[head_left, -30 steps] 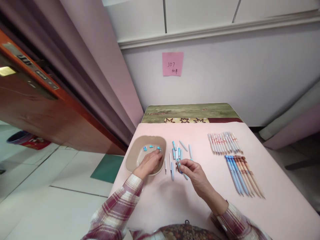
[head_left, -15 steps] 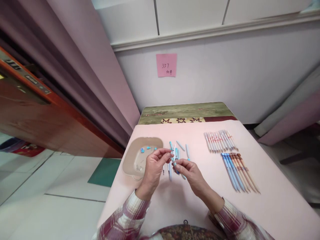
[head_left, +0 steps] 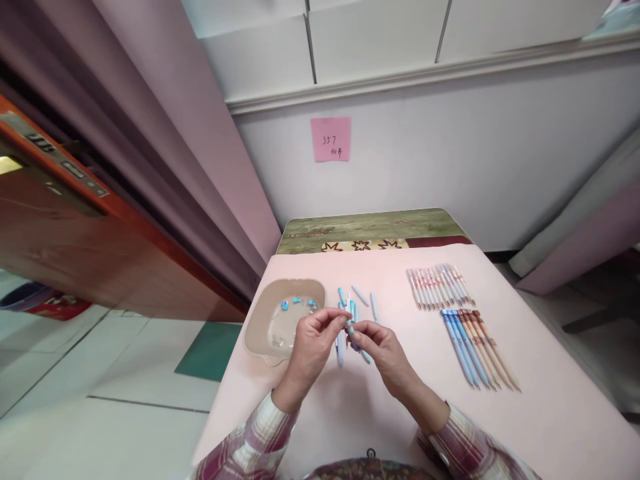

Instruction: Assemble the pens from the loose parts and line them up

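Observation:
Above the pink-covered table, my left hand (head_left: 316, 337) and my right hand (head_left: 381, 347) meet fingertip to fingertip. Between them is a small light-blue pen part (head_left: 350, 327), pinched by the right thumb and forefinger. The left fingers close on its upper end; whether they grip a separate piece is too small to tell. Behind and below the hands lie loose blue pen parts, among them a pale-blue barrel (head_left: 360, 295) and another barrel (head_left: 374, 307). Left of my left hand stands a beige basin (head_left: 260, 313) with small blue pieces (head_left: 297, 300) and tiny clear or metal bits inside.
Two rows of pens lie on the right: white-and-red pens (head_left: 439, 287) at the back, blue pens (head_left: 463, 350) and beige-brown pens (head_left: 493, 350) in front. A wall with a pink note (head_left: 331, 139) stands behind the table. A wooden door (head_left: 125, 253) is at left.
My fingertips have come closer together on the small pen part. The whole view has shifted slightly; the basin and the pen rows stay in place on the table.

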`<state>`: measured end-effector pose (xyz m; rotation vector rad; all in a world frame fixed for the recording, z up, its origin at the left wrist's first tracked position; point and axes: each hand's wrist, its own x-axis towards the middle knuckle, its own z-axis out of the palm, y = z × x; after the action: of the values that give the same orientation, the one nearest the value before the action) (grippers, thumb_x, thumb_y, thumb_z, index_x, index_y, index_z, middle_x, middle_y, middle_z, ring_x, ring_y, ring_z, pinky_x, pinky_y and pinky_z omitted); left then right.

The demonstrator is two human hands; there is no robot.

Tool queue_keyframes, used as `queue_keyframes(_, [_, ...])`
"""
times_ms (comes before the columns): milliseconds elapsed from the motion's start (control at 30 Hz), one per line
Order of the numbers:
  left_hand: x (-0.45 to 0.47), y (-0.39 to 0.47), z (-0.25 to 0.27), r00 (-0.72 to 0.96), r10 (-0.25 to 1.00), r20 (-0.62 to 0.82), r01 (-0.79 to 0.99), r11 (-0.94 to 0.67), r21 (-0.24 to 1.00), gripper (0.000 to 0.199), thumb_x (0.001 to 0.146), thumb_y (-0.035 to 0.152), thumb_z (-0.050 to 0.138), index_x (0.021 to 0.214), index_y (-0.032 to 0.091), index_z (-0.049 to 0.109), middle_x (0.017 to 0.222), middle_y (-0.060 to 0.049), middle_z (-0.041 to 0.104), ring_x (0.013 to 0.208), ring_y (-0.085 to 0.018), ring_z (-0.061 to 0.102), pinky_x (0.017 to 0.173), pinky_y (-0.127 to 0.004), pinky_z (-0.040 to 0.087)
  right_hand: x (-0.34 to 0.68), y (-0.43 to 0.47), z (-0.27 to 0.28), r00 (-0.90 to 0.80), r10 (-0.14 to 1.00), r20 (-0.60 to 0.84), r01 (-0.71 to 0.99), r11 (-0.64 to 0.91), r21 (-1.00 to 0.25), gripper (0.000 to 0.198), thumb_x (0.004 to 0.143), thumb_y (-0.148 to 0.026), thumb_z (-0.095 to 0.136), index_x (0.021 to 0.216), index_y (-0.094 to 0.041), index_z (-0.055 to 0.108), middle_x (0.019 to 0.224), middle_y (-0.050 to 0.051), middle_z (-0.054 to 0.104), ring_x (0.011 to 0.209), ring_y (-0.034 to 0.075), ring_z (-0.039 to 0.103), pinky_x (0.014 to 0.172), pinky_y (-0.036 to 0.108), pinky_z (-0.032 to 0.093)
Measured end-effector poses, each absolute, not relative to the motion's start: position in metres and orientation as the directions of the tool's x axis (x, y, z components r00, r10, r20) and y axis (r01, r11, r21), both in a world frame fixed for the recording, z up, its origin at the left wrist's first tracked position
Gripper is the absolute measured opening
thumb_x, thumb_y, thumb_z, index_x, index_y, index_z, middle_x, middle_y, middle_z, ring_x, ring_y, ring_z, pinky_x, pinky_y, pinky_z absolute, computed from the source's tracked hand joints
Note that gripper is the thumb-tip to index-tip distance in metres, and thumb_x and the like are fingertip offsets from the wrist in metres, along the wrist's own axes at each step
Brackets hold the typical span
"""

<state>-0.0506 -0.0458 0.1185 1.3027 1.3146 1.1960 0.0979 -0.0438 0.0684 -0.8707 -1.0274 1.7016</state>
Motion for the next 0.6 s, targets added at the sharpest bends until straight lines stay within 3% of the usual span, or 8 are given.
queue_keyframes(100, [-0.052, -0.050, 0.119, 0.004, 0.996, 0.087, 0.218, -0.086, 0.972, 0.020, 0.085, 0.030, 0.061, 0.093, 0.018, 0.075, 0.090, -0.008, 0.072, 0.086, -0.019, 0.065, 0.079, -0.030, 0.050, 0.098, -0.045, 0.066, -0.296, 0.952, -0.079, -0.337, -0.181, -0.924, 0.027, 0.076, -0.045, 0.073, 0.084, -0.019, 0.072, 0.073, 0.001, 0.063, 0.069, 0.014, 0.051, 0.067, 0.028, 0.041])
queue_keyframes(267, [-0.054, -0.053, 0.118, -0.005, 0.997, 0.077, 0.170, -0.075, 0.983, 0.040, 0.080, 0.028, 0.068, 0.120, 0.022, 0.063, 0.102, -0.007, 0.071, 0.089, -0.018, 0.064, 0.083, -0.031, 0.051, 0.098, -0.048, 0.068, -0.277, 0.959, -0.064, -0.331, -0.158, -0.930, 0.025, 0.076, -0.044, 0.073, 0.085, -0.020, 0.073, 0.075, 0.001, 0.065, 0.071, 0.015, 0.053, 0.069, 0.029, 0.043])
queue_keyframes(367, [-0.054, -0.054, 0.117, 0.005, 0.999, 0.033, 0.132, -0.033, 0.991, 0.025, 0.074, 0.028, 0.074, 0.097, 0.017, 0.071, 0.100, -0.008, 0.070, 0.088, -0.019, 0.064, 0.083, -0.031, 0.051, 0.096, -0.049, 0.070, -0.283, 0.959, -0.033, -0.343, -0.134, -0.930, 0.025, 0.079, -0.044, 0.070, 0.086, -0.020, 0.073, 0.075, 0.002, 0.065, 0.072, 0.015, 0.054, 0.071, 0.029, 0.044])
queue_keyframes(433, [-0.052, -0.055, 0.116, 0.020, 1.000, -0.023, 0.017, 0.022, 1.000, 0.018, 0.074, 0.029, 0.074, 0.084, 0.015, 0.070, 0.094, -0.008, 0.070, 0.083, -0.019, 0.064, 0.078, -0.031, 0.052, 0.096, -0.048, 0.070, -0.291, 0.957, -0.015, -0.344, -0.119, -0.932, 0.025, 0.080, -0.044, 0.069, 0.085, -0.020, 0.073, 0.073, 0.001, 0.063, 0.071, 0.015, 0.053, 0.070, 0.028, 0.043])
queue_keyframes(600, [-0.047, -0.057, 0.108, 0.012, 0.993, -0.115, -0.229, 0.115, 0.967, 0.019, 0.074, 0.028, 0.074, 0.086, 0.014, 0.069, 0.091, -0.007, 0.070, 0.075, -0.015, 0.062, 0.070, -0.027, 0.051, 0.096, -0.048, 0.067, -0.322, 0.947, -0.003, -0.331, -0.116, -0.936, 0.027, 0.083, -0.045, 0.066, 0.088, -0.019, 0.073, 0.072, 0.001, 0.062, 0.070, 0.014, 0.053, 0.068, 0.028, 0.043])
